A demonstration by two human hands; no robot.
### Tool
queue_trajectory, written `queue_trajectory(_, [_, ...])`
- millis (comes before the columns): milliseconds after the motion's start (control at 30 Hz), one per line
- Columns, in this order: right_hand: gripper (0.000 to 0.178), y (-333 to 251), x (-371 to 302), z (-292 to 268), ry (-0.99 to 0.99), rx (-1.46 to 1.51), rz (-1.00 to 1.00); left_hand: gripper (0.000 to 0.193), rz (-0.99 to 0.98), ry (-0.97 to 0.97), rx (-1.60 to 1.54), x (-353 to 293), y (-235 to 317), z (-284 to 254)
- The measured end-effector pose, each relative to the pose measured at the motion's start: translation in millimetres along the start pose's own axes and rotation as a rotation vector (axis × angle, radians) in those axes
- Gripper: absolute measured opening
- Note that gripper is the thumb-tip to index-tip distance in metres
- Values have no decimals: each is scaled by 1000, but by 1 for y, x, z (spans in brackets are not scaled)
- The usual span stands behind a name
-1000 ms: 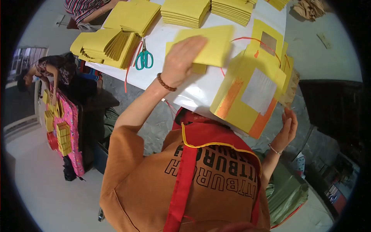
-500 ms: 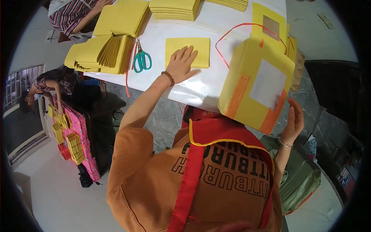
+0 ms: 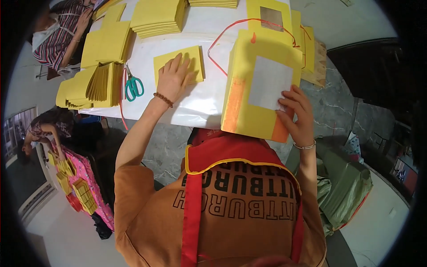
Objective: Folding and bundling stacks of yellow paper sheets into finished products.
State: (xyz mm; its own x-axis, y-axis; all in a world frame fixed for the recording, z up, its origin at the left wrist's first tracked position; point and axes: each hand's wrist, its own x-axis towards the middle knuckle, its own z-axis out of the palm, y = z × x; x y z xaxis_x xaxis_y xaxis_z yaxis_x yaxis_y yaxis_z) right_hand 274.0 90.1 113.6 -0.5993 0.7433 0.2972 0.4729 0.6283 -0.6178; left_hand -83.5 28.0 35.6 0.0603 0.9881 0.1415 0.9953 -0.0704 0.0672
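My left hand lies with fingers spread on a small stack of folded yellow paper at the middle of the white-covered table. To its right, a thick yellow paper bundle with a pale rectangular panel and orange-smeared edges sits at the table's near edge. Against that bundle's right side rests my right hand, fingers apart and slightly bent over the panel's edge. A thin red strap loops across the far end of the bundle. Green-handled scissors lie left of my left hand.
Stacks of yellow paper stand along the table's far and left sides. A person in a striped top sits at far left. Another person bends over a pink-covered table with yellow stacks. A green sack stands at lower right.
My right hand has come up from beside the yellow bundle onto its right side. The small stack under my left hand has turned slightly. The whole view has shifted.
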Motion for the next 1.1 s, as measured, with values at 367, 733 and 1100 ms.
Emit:
queue_trajectory(367, [23,11,-6,5,46,128,40,49,639,17,-274,0,134,-95])
queue_trajectory(733, [23,32,-15,7,18,590,102,14,234,16,-779,7,132,-101])
queue_trajectory(1100, [55,35,-21,10,-38,462,81,22,-192,-299,-1258,20,118,-92])
